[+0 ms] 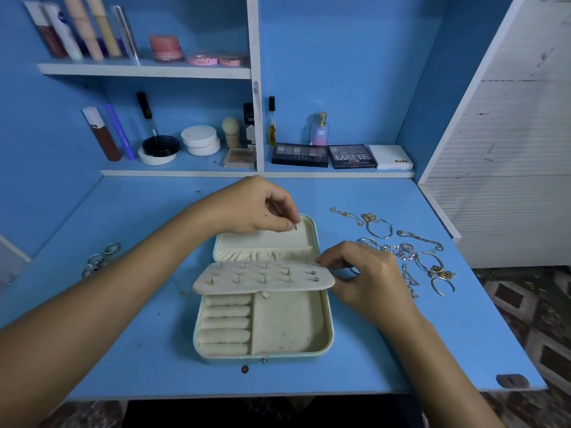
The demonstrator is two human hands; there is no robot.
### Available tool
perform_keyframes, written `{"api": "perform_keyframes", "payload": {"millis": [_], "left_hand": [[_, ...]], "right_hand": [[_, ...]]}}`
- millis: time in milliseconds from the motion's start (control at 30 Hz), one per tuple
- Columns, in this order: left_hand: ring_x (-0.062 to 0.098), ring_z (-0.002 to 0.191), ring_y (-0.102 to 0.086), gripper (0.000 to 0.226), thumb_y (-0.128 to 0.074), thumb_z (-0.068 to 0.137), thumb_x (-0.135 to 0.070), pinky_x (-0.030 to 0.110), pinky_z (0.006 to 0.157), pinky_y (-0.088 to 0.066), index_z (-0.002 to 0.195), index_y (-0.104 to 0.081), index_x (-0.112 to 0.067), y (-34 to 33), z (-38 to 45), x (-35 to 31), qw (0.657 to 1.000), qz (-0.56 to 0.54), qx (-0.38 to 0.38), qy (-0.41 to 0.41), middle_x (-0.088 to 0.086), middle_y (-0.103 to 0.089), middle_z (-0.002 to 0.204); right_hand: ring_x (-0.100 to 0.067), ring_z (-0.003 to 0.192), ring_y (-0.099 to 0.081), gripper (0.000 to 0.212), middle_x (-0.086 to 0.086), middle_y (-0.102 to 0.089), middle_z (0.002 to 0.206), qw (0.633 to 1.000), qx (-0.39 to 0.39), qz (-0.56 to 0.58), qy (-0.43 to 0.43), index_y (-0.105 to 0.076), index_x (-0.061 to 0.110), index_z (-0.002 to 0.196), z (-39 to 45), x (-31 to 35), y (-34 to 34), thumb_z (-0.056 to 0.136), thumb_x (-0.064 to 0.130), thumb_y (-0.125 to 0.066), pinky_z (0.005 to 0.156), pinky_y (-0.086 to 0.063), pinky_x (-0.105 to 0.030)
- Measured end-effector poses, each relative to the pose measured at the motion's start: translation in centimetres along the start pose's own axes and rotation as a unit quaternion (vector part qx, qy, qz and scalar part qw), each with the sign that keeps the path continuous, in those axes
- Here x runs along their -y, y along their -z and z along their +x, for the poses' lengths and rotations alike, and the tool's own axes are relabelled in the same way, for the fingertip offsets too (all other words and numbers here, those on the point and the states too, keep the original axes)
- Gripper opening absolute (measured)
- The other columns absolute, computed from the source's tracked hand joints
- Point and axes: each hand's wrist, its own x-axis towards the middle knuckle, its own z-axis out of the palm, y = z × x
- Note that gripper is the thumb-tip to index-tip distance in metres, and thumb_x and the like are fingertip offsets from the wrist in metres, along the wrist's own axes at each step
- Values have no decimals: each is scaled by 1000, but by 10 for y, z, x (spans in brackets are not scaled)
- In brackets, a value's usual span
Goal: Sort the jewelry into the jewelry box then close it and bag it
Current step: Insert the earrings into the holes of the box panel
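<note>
Cream padded jewelry box (pixel 290 329), rounded corners, ribbed ring rolls (pixel 225 322).

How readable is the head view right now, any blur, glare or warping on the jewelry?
Head view: even, dim bluish light, no glare; wide-angle bending at the desk edges; jewelry box fairly sharp; rings at far left smeared; chain pile soft but readable.

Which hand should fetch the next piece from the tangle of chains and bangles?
Right. The right hand rests at the earring flap's right edge, beside the chains and bangles. The left hand is over the lid, pinching something small.
</note>
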Motion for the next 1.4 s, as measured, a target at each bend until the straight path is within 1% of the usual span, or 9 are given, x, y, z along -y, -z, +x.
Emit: {"api": "perform_keyframes", "payload": {"millis": [133,333,433,567,900,1033,1133,1267,1400], "left_hand": [[6,81,-71,12,-80,82,-16,18,80,-53,90,-75,-24,-6,-2,-6,999,-6,37,-8,-14,-75,89],[3,86,-70,13,-80,82,-14,14,82,-51,90,-78,-23,-9,-2,-12,996,8,82,-18,-11,-76,88],[7,89,-71,13,-81,82,-16,25,91,-54,92,-78,-24,-10,-2,-12,995,11,96,-16,-13,-76,89],[12,90,-71,14,-80,82,-17,36,94,-54,93,-78,-26,-11,-2,-13,994,20,105,-13,-17,-75,87],[13,93,-70,17,-79,83,-16,34,96,-53,97,-77,-26,-14,2,-17,989,31,147,-4,-18,-75,91],[13,92,-70,17,-79,83,-16,33,95,-53,97,-76,-23,-14,3,-17,988,28,153,-4,-18,-75,87],[12,91,-71,17,-80,82,-16,34,94,-53,97,-76,-23,-15,3,-17,987,30,155,-9,-18,-75,88],[13,90,-71,19,-79,83,-15,34,94,-53,100,-76,-21,-16,5,-17,987,28,157,-10,-17,-75,89],[13,90,-70,18,-80,83,-16,32,92,-53,99,-76,-22,-15,6,-17,986,34,162,-13,-17,-75,91]], "right_hand": [[-4,70,-61,19,3,-68,72,1000,-1,7,-3,-70,9,80,0,2,1,83,28,-70,68,-48,-11],[1,70,-58,18,3,-67,71,1000,-3,5,-10,-69,10,79,0,2,0,81,28,-70,70,-43,-5],[7,71,-54,13,4,-68,73,1000,0,3,-11,-69,11,78,0,0,0,79,22,-74,70,-42,-5],[0,70,-57,12,4,-66,71,1000,-3,-5,-6,-70,10,78,-1,-1,-1,74,13,-80,66,-46,-11],[6,68,-52,14,3,-66,69,1000,3,-10,-14,-68,10,77,0,0,0,73,14,-81,68,-38,-3],[-1,68,-58,13,3,-67,70,1000,2,-1,-13,-68,10,77,-1,1,0,74,15,-80,65,-46,-11],[-1,67,-56,14,4,-66,69,1000,1,-4,-12,-68,9,76,0,2,0,73,13,-80,67,-41,-5],[-3,67,-58,14,4,-67,70,1000,4,-1,-14,-68,9,77,0,3,1,74,14,-81,66,-44,-8],[-3,66,-57,15,3,-66,69,1000,2,-3,-14,-68,8,76,0,4,1,74,15,-81,66,-40,-5]]}}
